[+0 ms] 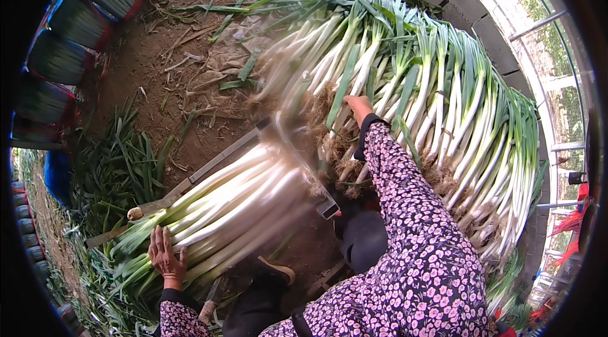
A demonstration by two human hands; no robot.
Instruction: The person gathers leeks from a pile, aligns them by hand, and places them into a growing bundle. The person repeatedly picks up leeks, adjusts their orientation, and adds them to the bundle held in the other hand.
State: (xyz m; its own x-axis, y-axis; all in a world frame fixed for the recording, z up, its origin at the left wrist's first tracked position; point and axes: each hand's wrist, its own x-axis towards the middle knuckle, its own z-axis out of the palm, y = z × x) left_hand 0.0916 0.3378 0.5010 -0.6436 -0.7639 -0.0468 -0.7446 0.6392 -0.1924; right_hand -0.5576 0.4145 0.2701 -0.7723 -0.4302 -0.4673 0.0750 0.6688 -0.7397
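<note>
My left hand [167, 257] lies flat, thumb apart, on the green leaf end of a bundle of trimmed leeks [232, 194]. The bundle rests across a low rack of metal and wood [209, 162], white ends towards the middle. My right hand [359, 108] reaches into a large heap of untrimmed leeks [427, 95] with soil-covered roots. It touches the stems near their root ends; its fingertips are partly hidden, so I cannot tell whether they grip one. A hazy blur covers the bundle's root end and nearby roots.
Cut green leaves [121, 171] lie piled left of the rack on bare soil [137, 52]. Tied leek bundles [71, 19] with red bands stand along the upper left. A grey block wall [496, 45] runs behind the heap. My dark shoe [275, 268] is below the bundle.
</note>
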